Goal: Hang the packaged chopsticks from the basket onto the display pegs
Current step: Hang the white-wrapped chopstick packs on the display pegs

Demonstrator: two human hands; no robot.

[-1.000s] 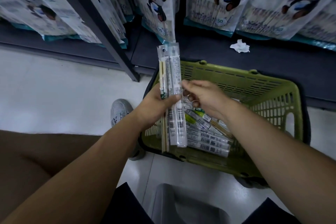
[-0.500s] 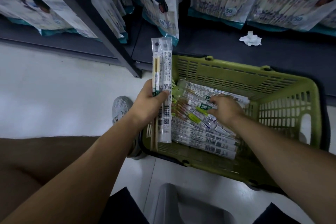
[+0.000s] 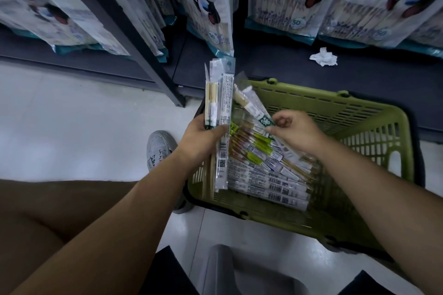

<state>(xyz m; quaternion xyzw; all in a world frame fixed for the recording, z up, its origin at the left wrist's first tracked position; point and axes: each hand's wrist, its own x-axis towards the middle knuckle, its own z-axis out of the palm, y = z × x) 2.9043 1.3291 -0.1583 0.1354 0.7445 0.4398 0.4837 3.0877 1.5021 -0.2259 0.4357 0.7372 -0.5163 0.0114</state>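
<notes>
Left grip (image 3: 203,137) clamps an upright bundle of chopstick packs (image 3: 221,112) at the left rim of the green basket (image 3: 374,115); right grip (image 3: 293,128) pinches one slanted pack (image 3: 251,109) above the pile (image 3: 268,175) inside. Gathering, I judge: next, join it to the bundle, then thread tabs onto pegs. Packs look slim, clear, barcoded.

Pale glossy floor (image 3: 72,127) spreads left of the left hand (image 3: 202,137). Beyond it a dark low shelf (image 3: 275,60) runs across, with a slanted dark upright (image 3: 134,38) meeting the floor. Panda-printed bags (image 3: 299,0) hang above it; crumpled white paper (image 3: 323,56) lies on it beyond the right hand (image 3: 293,130).
</notes>
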